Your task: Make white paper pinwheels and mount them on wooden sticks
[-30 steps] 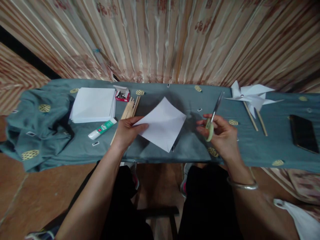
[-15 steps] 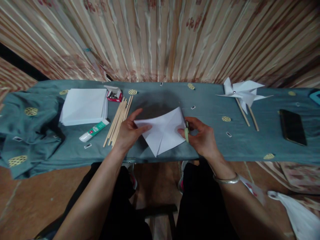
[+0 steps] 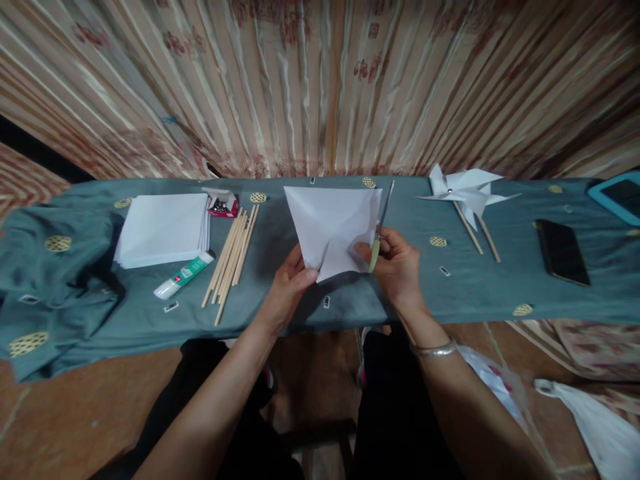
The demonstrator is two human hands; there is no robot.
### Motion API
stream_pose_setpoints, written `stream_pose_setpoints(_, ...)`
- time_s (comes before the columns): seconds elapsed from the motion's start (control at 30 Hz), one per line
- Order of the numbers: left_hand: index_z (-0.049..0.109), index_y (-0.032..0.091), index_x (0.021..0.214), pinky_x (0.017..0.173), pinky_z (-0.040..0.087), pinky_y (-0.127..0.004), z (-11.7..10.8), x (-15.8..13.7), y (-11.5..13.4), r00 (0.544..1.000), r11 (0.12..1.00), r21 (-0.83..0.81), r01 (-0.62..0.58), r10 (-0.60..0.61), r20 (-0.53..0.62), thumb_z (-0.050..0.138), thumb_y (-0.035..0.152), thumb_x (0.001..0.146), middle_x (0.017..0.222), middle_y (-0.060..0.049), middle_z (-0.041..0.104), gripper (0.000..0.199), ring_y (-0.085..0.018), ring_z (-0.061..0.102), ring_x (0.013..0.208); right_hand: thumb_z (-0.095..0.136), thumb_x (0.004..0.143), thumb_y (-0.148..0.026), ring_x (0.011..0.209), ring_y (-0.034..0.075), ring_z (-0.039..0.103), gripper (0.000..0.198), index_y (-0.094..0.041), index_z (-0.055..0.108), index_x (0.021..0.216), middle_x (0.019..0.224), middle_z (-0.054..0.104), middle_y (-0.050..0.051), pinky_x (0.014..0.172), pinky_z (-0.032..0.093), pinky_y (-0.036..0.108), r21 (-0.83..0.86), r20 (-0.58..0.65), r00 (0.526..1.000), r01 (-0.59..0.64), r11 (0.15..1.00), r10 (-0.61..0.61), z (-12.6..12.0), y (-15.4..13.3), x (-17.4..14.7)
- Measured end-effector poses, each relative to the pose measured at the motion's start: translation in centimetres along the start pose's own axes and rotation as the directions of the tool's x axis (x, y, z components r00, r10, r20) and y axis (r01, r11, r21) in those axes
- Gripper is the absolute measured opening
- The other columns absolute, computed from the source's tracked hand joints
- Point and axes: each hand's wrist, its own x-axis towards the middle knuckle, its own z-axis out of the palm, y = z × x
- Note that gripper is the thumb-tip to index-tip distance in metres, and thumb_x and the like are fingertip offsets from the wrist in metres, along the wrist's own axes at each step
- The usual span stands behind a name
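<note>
A white square paper sheet with fold creases is lifted above the teal-covered table. My left hand pinches its lower left corner. My right hand grips scissors with pale green handles, and its thumb also rests on the sheet's lower right edge. The scissor blades point up and away along the paper's right side, and I cannot tell whether they are apart.
A stack of white paper, a glue tube, wooden sticks and a small red box of pins lie at left. Finished paper pinwheels on sticks, a black phone and a blue-edged tablet lie at right.
The sheet has been raised and tilted up from the table. My left hand slid from its left edge to the lower corner. The scissors came in against the paper's right side.
</note>
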Motion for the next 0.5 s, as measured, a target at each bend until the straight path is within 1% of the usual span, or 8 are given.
stream_pose_setpoints(0.1,0.065,0.023,0.119,0.102,0.045,-0.043,0.3,-0.2,-0.5,1.0,1.0,-0.012,0.013,-0.013,0.024,0.083,0.054,0.057,0.123,-0.01,0.067,0.072,-0.034,0.053,0.127,0.075,0.066,-0.047,0.059,0.013,0.052,0.044,-0.023,0.061,0.101,0.064,0.056,-0.006,0.058,0.043,0.028,0.036,-0.071,0.997,0.007,0.999,-0.005,0.3,0.1,0.1)
stream_pose_setpoints(0.23,0.064,0.025,0.116,0.1,0.047,-0.044,0.1,-0.2,-0.6,1.0,0.998,-0.055,0.004,-0.003,0.026,0.082,0.058,0.056,0.132,-0.009,0.061,0.07,-0.034,0.05,0.13,0.077,0.063,-0.046,0.059,0.013,0.055,0.046,-0.023,0.06,0.099,0.064,0.057,-0.006,0.061,0.047,0.029,0.101,-0.089,0.995,-0.027,0.995,0.036,0.6,0.0,0.3)
stream_pose_setpoints(0.33,0.063,0.025,0.117,0.098,0.048,-0.043,0.3,0.0,-0.4,0.999,0.999,-0.031,-0.02,0.021,0.026,0.084,0.056,0.055,0.135,-0.009,0.06,0.072,-0.032,0.052,0.128,0.078,0.062,-0.047,0.058,0.013,0.055,0.048,-0.022,0.06,0.1,0.064,0.059,-0.006,0.061,0.048,0.029,0.121,-0.082,0.995,-0.053,0.991,0.063,1.0,-0.2,0.3)
stream_pose_setpoints(0.4,0.065,0.023,0.113,0.098,0.048,-0.041,0.7,0.2,-0.3,1.0,1.0,0.015,-0.025,0.024,0.017,0.084,0.052,0.057,0.131,-0.01,0.063,0.066,-0.031,0.055,0.125,0.077,0.062,-0.047,0.06,0.013,0.057,0.049,-0.022,0.06,0.101,0.068,0.062,-0.004,0.062,0.049,0.03,0.109,-0.069,0.995,-0.058,0.992,0.066,1.4,-0.4,0.0)
stream_pose_setpoints(0.47,0.068,0.02,0.104,0.097,0.049,-0.04,0.8,0.4,-0.5,0.999,0.997,0.072,-0.018,0.02,-0.035,0.083,0.049,0.059,0.122,-0.01,0.068,0.055,-0.03,0.06,0.119,0.079,0.061,-0.044,0.063,0.014,0.059,0.051,-0.022,0.061,0.102,0.074,0.066,-0.002,0.064,0.05,0.03,0.114,-0.051,0.996,-0.064,0.991,0.07,1.9,-0.7,-0.3)
stream_pose_setpoints(0.5,0.069,0.018,0.099,0.096,0.05,-0.04,0.8,0.6,-0.7,0.997,0.995,0.1,-0.012,0.02,-0.081,0.082,0.047,0.061,0.116,-0.01,0.07,0.049,-0.03,0.062,0.116,0.08,0.06,-0.042,0.064,0.014,0.06,0.051,-0.021,0.061,0.102,0.076,0.068,-0.001,0.064,0.05,0.03,0.128,-0.036,0.996,-0.075,0.989,0.08,2.2,-0.8,-0.5)
